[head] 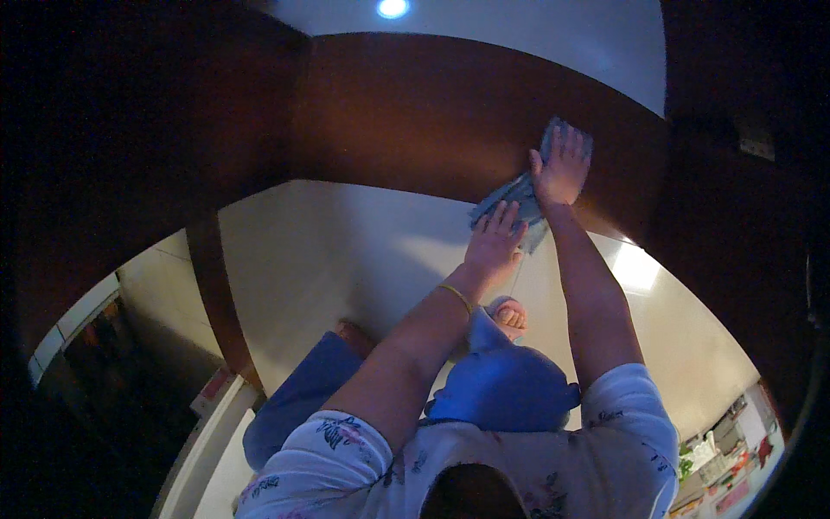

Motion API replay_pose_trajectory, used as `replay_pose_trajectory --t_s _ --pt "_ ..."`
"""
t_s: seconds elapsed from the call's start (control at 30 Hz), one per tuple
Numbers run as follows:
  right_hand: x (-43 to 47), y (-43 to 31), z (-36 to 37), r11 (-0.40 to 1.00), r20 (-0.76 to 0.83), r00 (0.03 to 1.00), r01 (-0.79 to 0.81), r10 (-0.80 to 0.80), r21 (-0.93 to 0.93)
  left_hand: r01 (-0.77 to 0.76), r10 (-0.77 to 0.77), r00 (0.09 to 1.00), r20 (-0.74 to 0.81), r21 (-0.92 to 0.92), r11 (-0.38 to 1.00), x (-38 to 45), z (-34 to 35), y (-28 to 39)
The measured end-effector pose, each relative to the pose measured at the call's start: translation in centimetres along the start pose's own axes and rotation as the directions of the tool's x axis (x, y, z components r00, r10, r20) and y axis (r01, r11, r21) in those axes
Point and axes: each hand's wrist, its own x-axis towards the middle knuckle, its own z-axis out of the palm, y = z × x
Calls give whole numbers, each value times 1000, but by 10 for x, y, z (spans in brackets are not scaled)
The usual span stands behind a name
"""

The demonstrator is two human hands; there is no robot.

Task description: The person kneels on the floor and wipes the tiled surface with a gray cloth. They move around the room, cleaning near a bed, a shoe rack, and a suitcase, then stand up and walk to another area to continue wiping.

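Observation:
My right hand (563,172) lies flat, fingers extended, on a blue-grey cloth (502,196) and presses it against a dark reddish-brown panel (415,123). The cloth's loose folds hang down to the left, past the panel's lower edge. Over these lower folds is my left hand (494,243), back facing up and fingers a little apart. Its fingertips overlap the cloth in this view; whether they grip any of it is not plain. A thin yellow band (456,296) circles the left wrist.
Pale, glossy floor tiles (292,259) extend below the panel. My foot in a pink slipper (509,318) stands under my arms. A round light (393,8) shines at the top. Assorted items (726,460) crowd the lower right; a white-edged unit (207,447) stands lower left.

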Motion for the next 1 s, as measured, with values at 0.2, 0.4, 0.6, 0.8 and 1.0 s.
replay_pose_trajectory --t_s 0.2,0.4,0.6,0.8,1.0 --pt "35 -130 -26 931 43 943 319 -331 176 218 -226 945 -238 -58 974 -41 -21 -60" --pt "33 -269 -31 749 21 782 588 -623 306 465 -449 804 -391 -59 884 -94 -35 -130" --pt "-19 -339 -47 420 -16 457 830 -889 366 577 -570 700 -431 -129 807 -167 -18 -155" --pt "-133 -343 -38 -33 -118 30 869 -993 494 763 -776 629 -41 -160 627 -241 8 -100" --pt "-88 -336 -34 92 -206 188 911 -960 402 648 -674 635 -378 -215 731 -205 13 -94"
